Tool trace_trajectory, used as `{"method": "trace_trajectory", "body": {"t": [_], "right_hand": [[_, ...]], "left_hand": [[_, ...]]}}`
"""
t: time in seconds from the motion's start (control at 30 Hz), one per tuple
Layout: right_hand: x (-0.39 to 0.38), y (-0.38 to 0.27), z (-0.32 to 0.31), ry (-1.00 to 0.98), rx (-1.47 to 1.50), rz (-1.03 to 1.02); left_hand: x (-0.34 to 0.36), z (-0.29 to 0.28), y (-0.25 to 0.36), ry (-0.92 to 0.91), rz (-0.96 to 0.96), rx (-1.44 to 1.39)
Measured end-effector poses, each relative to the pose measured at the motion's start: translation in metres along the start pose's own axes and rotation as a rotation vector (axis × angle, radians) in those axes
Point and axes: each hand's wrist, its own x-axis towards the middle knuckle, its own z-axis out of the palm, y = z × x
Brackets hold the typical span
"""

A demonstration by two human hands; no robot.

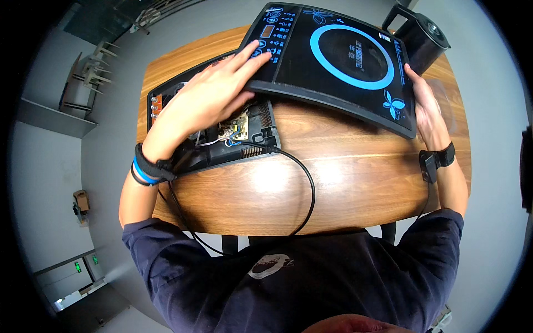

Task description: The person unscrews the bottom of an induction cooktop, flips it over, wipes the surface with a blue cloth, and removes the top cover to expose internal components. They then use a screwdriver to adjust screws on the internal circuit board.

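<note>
A black glass induction cooker top cover (pixel 355 66), with a blue ring, flower patterns and a control strip, is held raised and slanted. My left hand (pixel 216 89) grips its left part, fingertips on the control strip and thumb at the lower edge. My right hand (pixel 427 105) holds the cover's right edge. Beneath the left hand and partly under the cover lies the opened cooker base (pixel 197 158), showing a circuit board (pixel 236 127), wires and vents. A black power cable (pixel 311 188) loops out from the base and down over the table's front edge.
The oval wooden table (pixel 361 188) has a black kettle (pixel 422 44) at the back right and what looks like a clear plastic sheet at the right, behind my right hand. Stools (pixel 97 77) and a cardboard-coloured object (pixel 80 205) are beyond the table on the left.
</note>
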Motion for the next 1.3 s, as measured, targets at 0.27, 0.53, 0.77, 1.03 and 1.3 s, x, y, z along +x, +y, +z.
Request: {"method": "trace_trajectory", "body": {"t": [0.27,0.53,0.77,1.03,1.3], "right_hand": [[0.000,-0.008,0.004,-0.054,-0.171,0.025],[0.023,-0.015,0.007,0.083,-0.137,-0.117],[0.072,-0.051,-0.041,-0.335,0.142,0.189],[0.031,-0.023,-0.013,-0.372,-0.037,-0.159],[0.008,-0.003,-0.029,-0.341,-1.310,-0.653]], "left_hand": [[0.030,0.010,-0.025,0.084,-0.016,-0.032],[0.043,0.011,-0.043,0.145,0.077,-0.114],[0.054,0.008,-0.050,0.214,0.042,-0.088],[0.066,-0.018,-0.035,0.223,-0.012,-0.062],[0.068,-0.022,-0.033,0.285,-0.120,-0.123]]}}
